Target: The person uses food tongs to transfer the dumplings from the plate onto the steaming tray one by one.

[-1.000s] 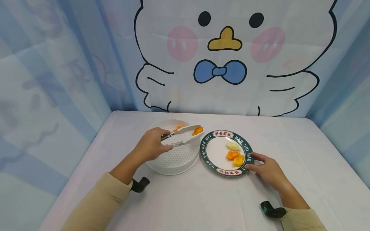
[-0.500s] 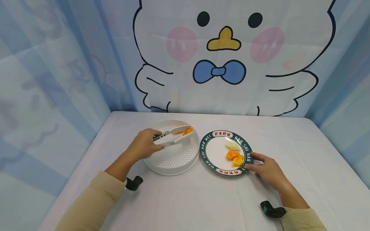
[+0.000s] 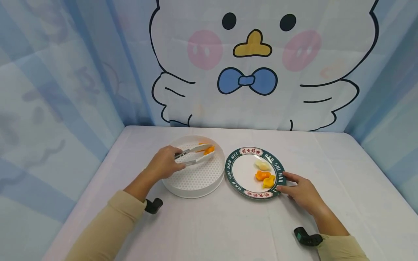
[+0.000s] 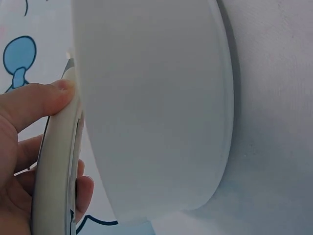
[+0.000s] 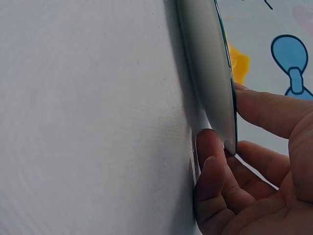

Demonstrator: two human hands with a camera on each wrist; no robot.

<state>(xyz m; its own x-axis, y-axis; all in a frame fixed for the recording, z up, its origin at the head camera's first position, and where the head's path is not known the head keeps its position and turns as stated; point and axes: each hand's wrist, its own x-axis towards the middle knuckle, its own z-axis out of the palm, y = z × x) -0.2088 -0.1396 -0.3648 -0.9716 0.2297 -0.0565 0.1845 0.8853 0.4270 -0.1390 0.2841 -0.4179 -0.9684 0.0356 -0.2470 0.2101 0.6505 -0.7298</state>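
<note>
My left hand point(image 3: 164, 163) holds a pair of tongs point(image 3: 197, 148) over a round white basket point(image 3: 196, 181) with a dotted floor. An orange dumpling-like piece point(image 3: 209, 150) sits between the tongs' pale tips, low inside the basket's back right. Another orange piece point(image 3: 200, 144) shows partly behind the upper arm of the tongs. In the left wrist view, thumb and fingers grip the tongs' handle point(image 4: 56, 161) beside the basket's wall point(image 4: 156, 107). My right hand point(image 3: 303, 192) pinches the right rim of a green-edged plate point(image 3: 241, 174), thumb on top and fingers beneath.
On the plate lie a cream piece point(image 3: 262, 165), an orange piece point(image 3: 262, 175) and a yellow piece point(image 3: 269, 181). Basket and plate stand side by side on a white-covered table point(image 3: 228, 228). A printed curtain point(image 3: 248, 108) closes off the back.
My left hand has moved left with the tongs, bringing the orange piece from the basket's right rim down inside it. The right hand and plate have stayed in place.
</note>
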